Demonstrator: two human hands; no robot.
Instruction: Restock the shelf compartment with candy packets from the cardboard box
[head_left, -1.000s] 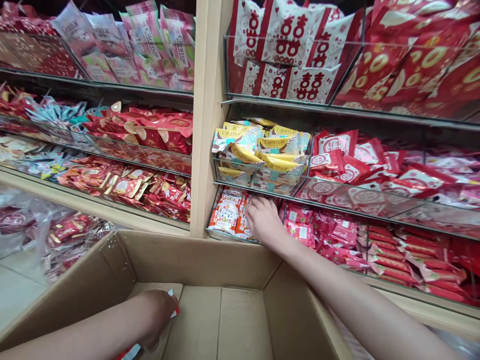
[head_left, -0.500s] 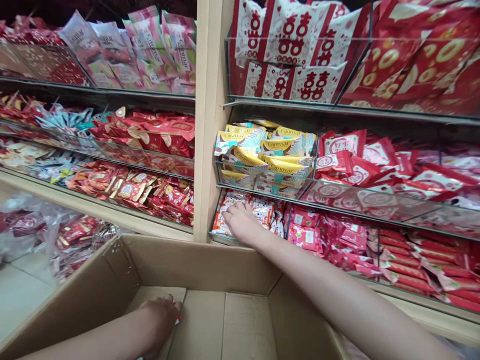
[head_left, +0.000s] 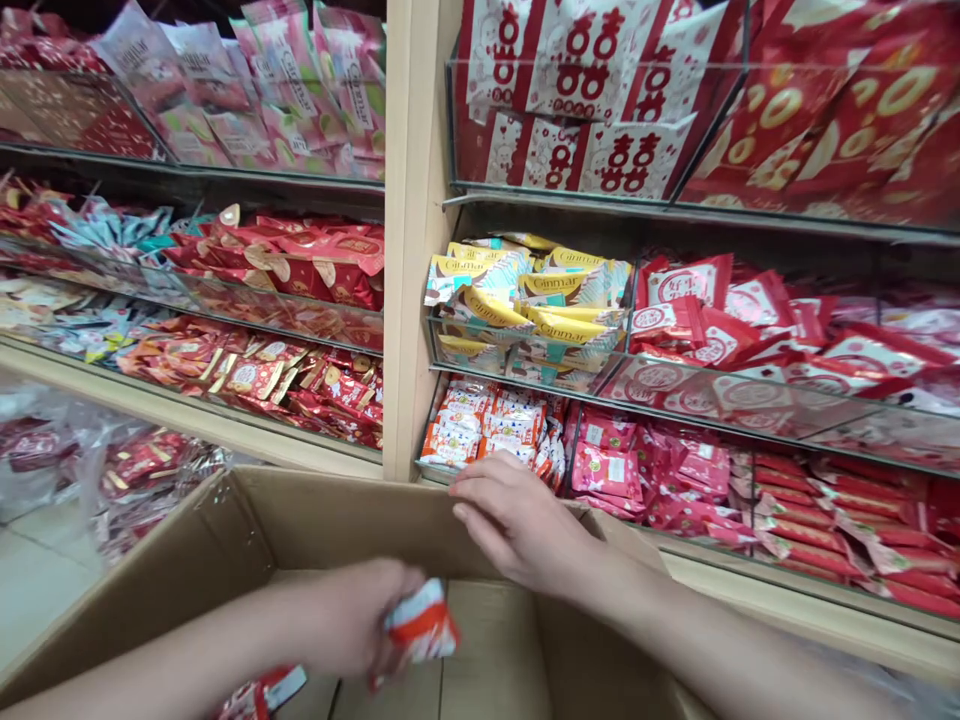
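Observation:
My left hand (head_left: 352,615), slightly blurred, is closed on a small orange-and-white snack packet (head_left: 426,625) inside the cardboard box (head_left: 337,520). Below that wrist, red packets (head_left: 259,695) lie partly hidden in the box. Over the box's far edge is my right hand (head_left: 517,520), its fingers stretched out and the thumb apart, with nothing visible in it. Just beyond its fingertips, orange-and-white packets (head_left: 454,435) fill the lowest shelf compartment in neat stacks.
Yellow packets (head_left: 570,290) sit on the shelf above, and pink packets (head_left: 611,465) to the right. A wooden upright (head_left: 405,240) divides the two shelf units. Plastic bags of red packets (head_left: 146,465) lie on the floor at left.
My right hand has drawn back from the orange-and-white packets to the box's far edge. My left hand has risen and moved right, bringing the packet in it into view.

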